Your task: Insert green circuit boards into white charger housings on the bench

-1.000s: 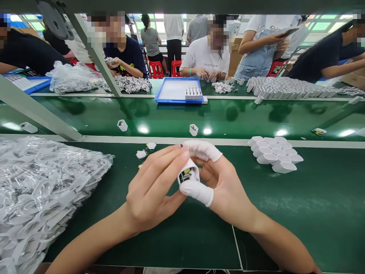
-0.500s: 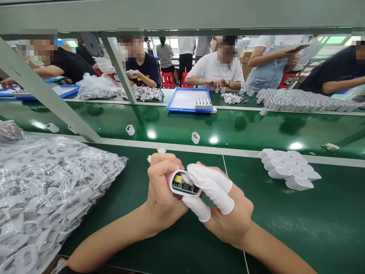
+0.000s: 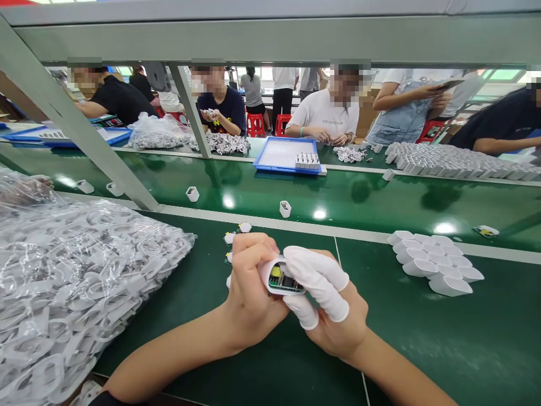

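My left hand is closed around a white plastic charger housing, its open end tilted up toward me. Inside that opening shows a green circuit board with yellow and black parts. White finger cots cover several fingers of my right hand, which pinches the housing and the board at the opening's right side. Those fingers hide part of the board, so I cannot tell how deep it sits. Just beyond my left hand lie several small circuit boards with white tops, partly covered by the hand.
A clear bag of white plastic frames fills the left side. White housings stand grouped at right. Across the green conveyor belt, carrying a few filled housings, co-workers sit near a blue tray. A metal post slants at left.
The view has shifted, showing more of the loose boards behind my left hand. My right fingers stay on the housing's opening, with little change in grip. A filled housing on the belt appears slightly further left.
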### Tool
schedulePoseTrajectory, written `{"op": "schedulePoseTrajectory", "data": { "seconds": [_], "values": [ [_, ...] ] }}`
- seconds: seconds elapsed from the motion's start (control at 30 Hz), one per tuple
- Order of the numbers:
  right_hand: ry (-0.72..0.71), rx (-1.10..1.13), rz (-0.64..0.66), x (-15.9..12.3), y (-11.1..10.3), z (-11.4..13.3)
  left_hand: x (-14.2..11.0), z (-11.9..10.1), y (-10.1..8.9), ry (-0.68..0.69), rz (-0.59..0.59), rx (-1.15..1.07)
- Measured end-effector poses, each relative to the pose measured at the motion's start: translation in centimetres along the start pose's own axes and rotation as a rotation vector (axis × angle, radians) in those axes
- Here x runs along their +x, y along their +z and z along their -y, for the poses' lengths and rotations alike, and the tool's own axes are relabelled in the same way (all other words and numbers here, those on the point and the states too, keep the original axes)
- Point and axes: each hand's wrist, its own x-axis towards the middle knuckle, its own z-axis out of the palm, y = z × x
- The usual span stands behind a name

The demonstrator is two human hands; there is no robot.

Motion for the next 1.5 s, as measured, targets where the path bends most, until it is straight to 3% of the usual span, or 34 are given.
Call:
{"op": "schedulePoseTrajectory", "data": {
  "seconds": [0.13, 0.27, 0.4, 0.57, 0.67, 0.77, 0.9, 0.97, 1.03, 1.1, 1.17, 1.23, 1.3, 1.4, 1.5],
  "values": [
    [-0.094, -0.069, -0.037, -0.3, 0.0, -0.3, -0.2, 0.1, -0.1, 0.003, 0.007, 0.037],
    [-0.019, -0.035, -0.015, 0.1, -0.2, -0.4, 0.1, 0.1, 0.0, 0.025, 0.056, 0.062],
    [0.046, 0.035, -0.047, 0.2, -0.3, -0.5, 0.4, -0.1, 0.2, -0.001, 0.011, 0.035],
    [-0.026, -0.098, -0.026, -0.4, -0.2, -0.3, 0.0, 0.0, 0.3, -0.009, -0.009, 0.0],
    [-0.057, -0.107, -0.086, -0.5, 0.0, -0.1, -0.2, 0.0, 0.4, 0.017, -0.007, 0.039],
    [0.067, 0.021, -0.074, 0.1, -0.2, -0.2, 0.0, -0.1, 0.4, 0.037, -0.004, 0.058],
    [0.334, 0.416, -0.05, 1.0, -1.7, -1.0, 0.8, -0.6, -0.2, 0.004, 0.123, -0.046],
    [0.437, 0.434, 0.041, 0.3, -2.3, -1.4, 1.3, -0.7, -0.8, -0.032, 0.149, -0.096],
    [0.491, 0.281, 0.298, -1.8, -2.0, -1.4, 1.8, -0.8, -1.4, -0.04, 0.138, -0.108],
    [0.395, 0.114, 0.597, -5.3, -0.6, -1.0, 2.4, -0.8, -2.0, -0.005, 0.132, -0.097],
    [0.197, -0.045, 0.7, -9.2, 1.6, -0.7, 2.9, -0.9, -2.6, 0.048, 0.131, -0.085],
    [0.138, -0.117, 0.614, -12.0, 3.6, -0.7, 3.4, -1.0, -3.1, 0.056, 0.119, -0.06],
    [0.132, -0.126, 0.529, -12.6, 4.7, -1.2, 3.6, -1.2, -3.6, 0.036, 0.094, -0.043],
    [0.171, -0.118, 0.438, -9.2, 3.5, -2.4, 3.5, -1.3, -4.6, 0.026, 0.107, -0.109],
    [0.241, -0.184, 0.193, -3.4, -0.3, -2.5, 3.4, -1.3, -5.5, 0.024, 0.132, -0.155]
  ]
}}
